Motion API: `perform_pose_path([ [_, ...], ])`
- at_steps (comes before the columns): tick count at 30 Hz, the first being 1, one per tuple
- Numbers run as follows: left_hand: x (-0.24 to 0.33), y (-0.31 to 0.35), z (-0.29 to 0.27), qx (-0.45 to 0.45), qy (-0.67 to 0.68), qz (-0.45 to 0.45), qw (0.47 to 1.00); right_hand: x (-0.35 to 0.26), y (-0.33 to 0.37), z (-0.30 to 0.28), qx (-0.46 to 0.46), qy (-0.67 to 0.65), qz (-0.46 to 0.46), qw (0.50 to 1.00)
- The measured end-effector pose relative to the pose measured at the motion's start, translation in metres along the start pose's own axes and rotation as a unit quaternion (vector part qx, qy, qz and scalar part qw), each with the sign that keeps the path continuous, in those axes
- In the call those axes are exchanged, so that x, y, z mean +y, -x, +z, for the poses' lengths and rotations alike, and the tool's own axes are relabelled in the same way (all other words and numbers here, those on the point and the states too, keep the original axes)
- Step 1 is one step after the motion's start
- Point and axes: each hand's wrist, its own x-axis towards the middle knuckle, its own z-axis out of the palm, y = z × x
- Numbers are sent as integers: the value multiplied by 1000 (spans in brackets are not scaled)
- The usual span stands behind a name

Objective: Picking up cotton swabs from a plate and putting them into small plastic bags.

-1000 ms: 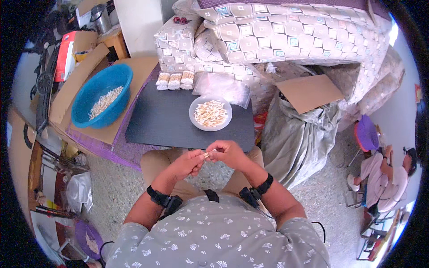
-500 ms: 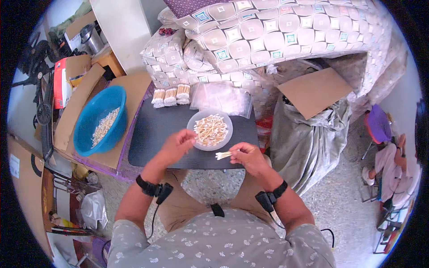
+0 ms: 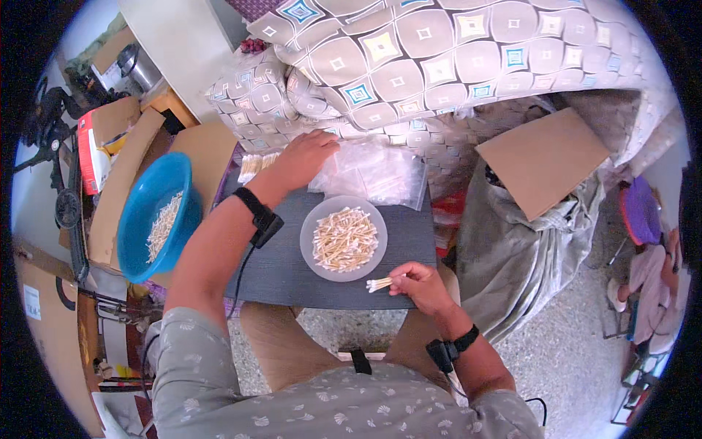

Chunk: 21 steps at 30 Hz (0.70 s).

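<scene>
My right hand (image 3: pixel 420 287) pinches a small bunch of cotton swabs (image 3: pixel 376 284), white tips pointing left, over the near right part of the dark table (image 3: pixel 274 260). A translucent round bowl (image 3: pixel 308 257) full of loose swabs stands just up and left of it. My left arm stretches across the table's left side. At its far end my left hand (image 3: pixel 307 157) has its fingers extended, holding nothing I can see, by the left edge of the clear plastic bags (image 3: pixel 380 175). Whether it touches them I cannot tell. Partly hidden behind that hand are bundles of swabs (image 3: pixel 252 165).
A blue basin (image 3: pixel 183 172) with more swabs sits on cardboard to the left. On the right stands a grey sack (image 3: pixel 534 256) topped by a cardboard sheet (image 3: pixel 545 164). A patterned cover (image 3: pixel 453 66) drapes behind the table. Another person (image 3: pixel 647 293) sits far right.
My left hand has gone from the bowl's rim to the far side of the table, beside the plastic bags. My right hand still holds the swabs. The view has shifted slightly.
</scene>
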Motion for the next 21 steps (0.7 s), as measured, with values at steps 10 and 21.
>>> perform_pose_path([
  [10,-23,-29,38,-78,-52,44,995,3,-5,-6,-47,-21,-15,999],
  [21,-41,-17,48,-20,-44,84,995,5,-4,-7,-70,-19,-24,997],
])
